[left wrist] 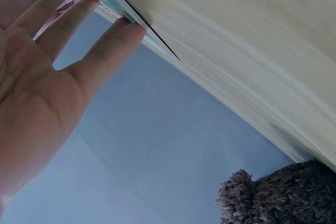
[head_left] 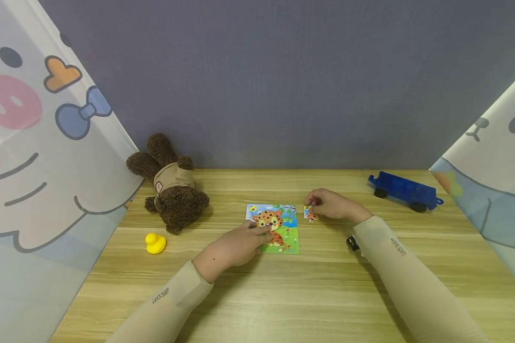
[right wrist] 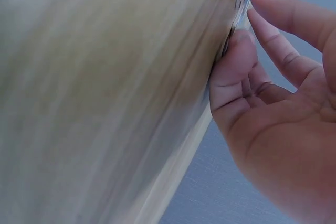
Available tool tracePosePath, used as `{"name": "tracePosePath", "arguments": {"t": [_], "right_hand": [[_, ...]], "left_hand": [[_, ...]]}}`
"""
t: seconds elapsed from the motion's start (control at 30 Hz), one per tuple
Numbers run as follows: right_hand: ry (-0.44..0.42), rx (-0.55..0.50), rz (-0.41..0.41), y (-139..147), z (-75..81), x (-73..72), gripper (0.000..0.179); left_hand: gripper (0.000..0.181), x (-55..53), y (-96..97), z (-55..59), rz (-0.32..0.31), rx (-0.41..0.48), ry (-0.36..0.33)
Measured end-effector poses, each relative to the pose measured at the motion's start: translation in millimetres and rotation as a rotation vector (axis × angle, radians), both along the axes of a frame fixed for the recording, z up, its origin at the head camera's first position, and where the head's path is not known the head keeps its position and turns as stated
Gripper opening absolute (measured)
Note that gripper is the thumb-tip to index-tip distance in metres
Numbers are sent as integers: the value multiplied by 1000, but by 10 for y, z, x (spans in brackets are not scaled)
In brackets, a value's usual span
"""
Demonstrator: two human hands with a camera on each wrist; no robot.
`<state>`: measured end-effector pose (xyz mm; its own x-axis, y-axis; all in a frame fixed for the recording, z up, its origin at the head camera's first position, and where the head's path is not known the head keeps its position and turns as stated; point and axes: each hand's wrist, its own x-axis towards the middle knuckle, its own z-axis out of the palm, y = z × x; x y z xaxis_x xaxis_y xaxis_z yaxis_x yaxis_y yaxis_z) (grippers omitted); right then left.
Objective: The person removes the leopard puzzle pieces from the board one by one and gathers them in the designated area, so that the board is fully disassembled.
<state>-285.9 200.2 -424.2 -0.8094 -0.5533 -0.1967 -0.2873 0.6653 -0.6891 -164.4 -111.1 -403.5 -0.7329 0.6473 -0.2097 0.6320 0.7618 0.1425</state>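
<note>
A flat picture board (head_left: 289,220) printed with a spotted leopard cub lies on the wooden table. My left hand (head_left: 242,242) rests on its left side with fairly straight fingers; in the left wrist view the fingertips (left wrist: 137,29) touch the board near its edge. Just right of the board, my right hand (head_left: 332,205) pinches a small puzzle piece (head_left: 311,216) with a yellow patch and part of a spotted face. In the right wrist view the thumb (right wrist: 236,61) is bent against the piece's edge, low at the tabletop, and the piece is mostly hidden.
A brown plush toy (head_left: 180,202) in a beige top lies at the back left, with a yellow rubber duck (head_left: 156,243) in front of it. On the back right stands a blue toy wagon (head_left: 405,190). A small black object (head_left: 352,243) sits by the right sleeve.
</note>
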Motion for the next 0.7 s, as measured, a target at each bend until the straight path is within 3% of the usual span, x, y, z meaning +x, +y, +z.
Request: {"name": "tracePosePath", "arguments": {"t": [0.33,0.7], "right_hand": [[38,19,-37,-19,25,12,19],[92,30,-29,-140,210,45,26]], "left_hand": [[51,15,-4,8,-18,2,26],[52,3,6,2,-6,-10,14]]}}
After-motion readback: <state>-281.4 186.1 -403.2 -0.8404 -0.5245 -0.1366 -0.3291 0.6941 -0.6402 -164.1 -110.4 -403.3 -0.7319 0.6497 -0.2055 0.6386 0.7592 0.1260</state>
